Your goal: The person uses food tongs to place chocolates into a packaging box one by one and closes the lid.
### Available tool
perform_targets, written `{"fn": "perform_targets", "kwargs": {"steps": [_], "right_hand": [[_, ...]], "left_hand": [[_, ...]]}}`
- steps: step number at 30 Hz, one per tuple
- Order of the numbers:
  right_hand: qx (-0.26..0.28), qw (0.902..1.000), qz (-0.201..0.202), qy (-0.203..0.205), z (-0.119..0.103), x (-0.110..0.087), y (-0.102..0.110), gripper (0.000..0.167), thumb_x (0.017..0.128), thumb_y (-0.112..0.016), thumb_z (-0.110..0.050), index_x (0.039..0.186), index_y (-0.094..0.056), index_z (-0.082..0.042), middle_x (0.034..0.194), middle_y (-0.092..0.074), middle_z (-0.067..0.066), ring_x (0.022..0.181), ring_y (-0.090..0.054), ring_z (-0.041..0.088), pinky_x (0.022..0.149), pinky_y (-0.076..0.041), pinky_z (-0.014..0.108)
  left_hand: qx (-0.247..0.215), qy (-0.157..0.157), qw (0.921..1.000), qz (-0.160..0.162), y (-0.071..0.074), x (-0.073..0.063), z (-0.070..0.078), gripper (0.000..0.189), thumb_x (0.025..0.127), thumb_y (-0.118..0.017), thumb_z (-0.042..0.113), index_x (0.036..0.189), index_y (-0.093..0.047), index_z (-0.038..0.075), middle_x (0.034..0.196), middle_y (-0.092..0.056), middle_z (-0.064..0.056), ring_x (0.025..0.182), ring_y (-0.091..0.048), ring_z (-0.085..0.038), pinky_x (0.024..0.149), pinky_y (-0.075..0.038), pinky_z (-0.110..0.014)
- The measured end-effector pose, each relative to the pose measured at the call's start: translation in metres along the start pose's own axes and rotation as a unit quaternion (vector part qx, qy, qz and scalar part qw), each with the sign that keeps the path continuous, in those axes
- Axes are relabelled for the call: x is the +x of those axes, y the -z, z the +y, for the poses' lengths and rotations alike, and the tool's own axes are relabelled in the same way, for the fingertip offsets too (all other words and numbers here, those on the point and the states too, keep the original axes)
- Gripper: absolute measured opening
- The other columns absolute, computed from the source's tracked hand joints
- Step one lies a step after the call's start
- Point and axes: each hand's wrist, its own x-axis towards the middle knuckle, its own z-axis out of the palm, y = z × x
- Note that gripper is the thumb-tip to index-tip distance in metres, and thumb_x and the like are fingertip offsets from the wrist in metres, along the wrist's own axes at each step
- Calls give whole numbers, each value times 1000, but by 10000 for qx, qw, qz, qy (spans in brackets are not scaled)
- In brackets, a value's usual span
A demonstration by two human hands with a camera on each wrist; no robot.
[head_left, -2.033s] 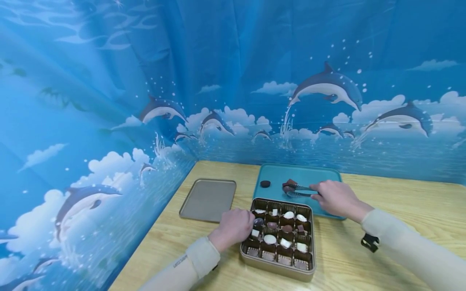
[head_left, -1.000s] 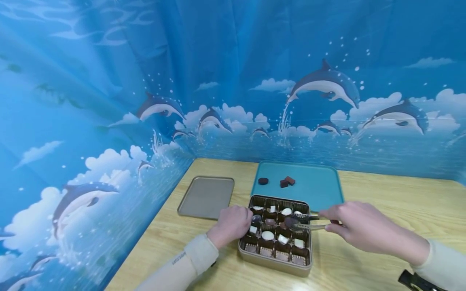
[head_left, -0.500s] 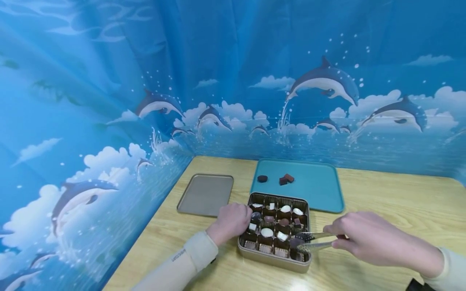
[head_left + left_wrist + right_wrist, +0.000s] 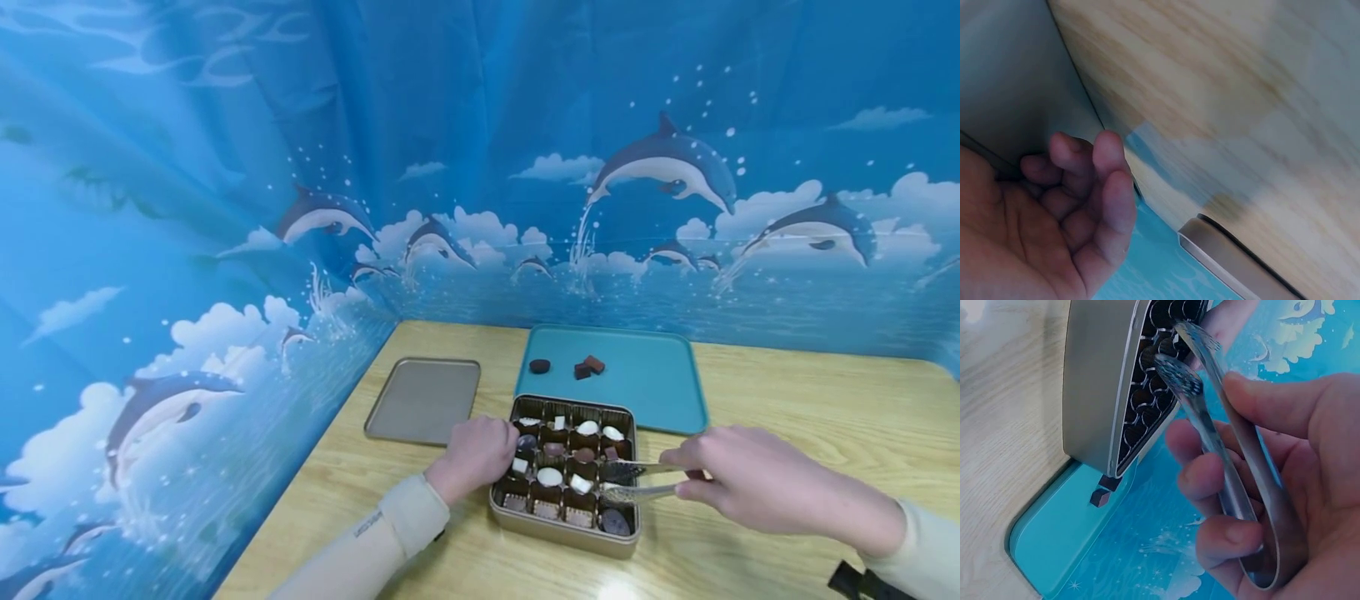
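Observation:
My right hand (image 4: 757,483) holds metal tongs (image 4: 1254,469) in its curled fingers. Their perforated tips stand apart with nothing between them, over the right side of a chocolate tin (image 4: 558,542). White and brown chocolates sit in the tin's divided tray. A dark round chocolate (image 4: 615,522) lies in the front right compartment; the other front compartments show pale ridged pieces. At the tin's left side, my left hand (image 4: 476,454) grips the rim with bent fingers; the left wrist view shows those fingers (image 4: 1116,200) curled beside the tin's wall, the thumb hidden.
Behind the tin is a teal tray (image 4: 652,375) bearing a round dark chocolate (image 4: 539,367) and two block-shaped ones (image 4: 583,371). A flat metal lid (image 4: 423,400) lies to the left on the wooden table (image 4: 810,400). A dolphin-print curtain (image 4: 480,167) borders the table.
The tongs have carried a dark round chocolate from the teal tray to the tin's front right compartment and let it go. They have lifted back slightly, tips spread; the left hand stays put.

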Motion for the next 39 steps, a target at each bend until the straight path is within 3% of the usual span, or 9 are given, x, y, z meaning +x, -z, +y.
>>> {"fn": "perform_targets", "kwargs": {"steps": [5,8,10,14,21,25,32,35,39], "right_hand": [[-296,9978,581,-132,4,13,5,36,94,-69,-33,123,-72,-12,113,-76,2,93,-74,17,74,-60,38],[-297,9950,928,-197,9,23,6,37,95,-69,-29,124,-70,-7,106,-77,2,78,-70,6,64,-56,30],[-287,9932,1102,-263,14,29,6,37,95,-69,-27,124,-70,-4,98,-77,0,63,-59,-1,55,-47,24],[-290,9903,1276,-461,27,41,4,40,95,-69,-25,126,-67,0,87,-73,-4,47,-39,-1,47,-35,22],[-356,9863,1376,-833,50,64,-6,43,96,-68,-24,128,-64,4,58,-49,-8,44,-33,6,41,-29,23],[-446,9840,1373,-1047,63,77,-14,43,96,-67,-23,129,-63,5,52,-41,-5,44,-31,8,42,-27,25],[-539,9829,1215,-1278,79,97,-24,44,98,-65,-23,130,-61,7,57,-51,-1,43,-35,11,43,-32,29],[-587,9822,1209,-1314,81,104,-26,43,97,-65,-22,130,-62,7,73,-66,7,45,-44,10,43,-36,29],[-577,9820,1186,-1352,84,111,-28,42,97,-65,-21,128,-62,7,94,-73,19,48,-51,9,43,-40,28]], "left_hand": [[74,15,10000,12,-1,0,-1,35,105,-44,26,71,-51,18,61,-49,1,53,-49,-14,43,-42,-33],[59,18,10000,47,-2,0,-2,35,104,-44,26,71,-51,18,61,-49,1,53,-48,-14,42,-41,-32],[24,11,10000,63,-2,0,-2,35,104,-44,26,71,-51,18,60,-48,1,53,-48,-13,42,-41,-32],[-29,-15,9999,95,-2,-1,-2,34,104,-45,25,72,-52,18,60,-47,2,52,-47,-13,42,-40,-32],[-115,38,9999,105,-3,-1,-2,33,104,-45,25,73,-54,17,61,-49,2,54,-48,-13,43,-42,-33],[-86,61,9999,104,-4,-1,-2,33,104,-44,26,74,-55,17,63,-52,1,55,-52,-15,45,-44,-35],[-163,114,9997,116,-4,0,-2,38,105,-40,27,72,-54,18,64,-54,0,59,-57,-18,49,-48,-37],[-92,42,9999,69,-3,0,-1,35,105,-42,27,74,-56,18,63,-52,1,58,-55,-16,49,-47,-35],[37,-34,10000,43,-2,0,-1,31,104,-45,27,78,-59,18,64,-52,2,58,-54,-15,48,-47,-34]]}}
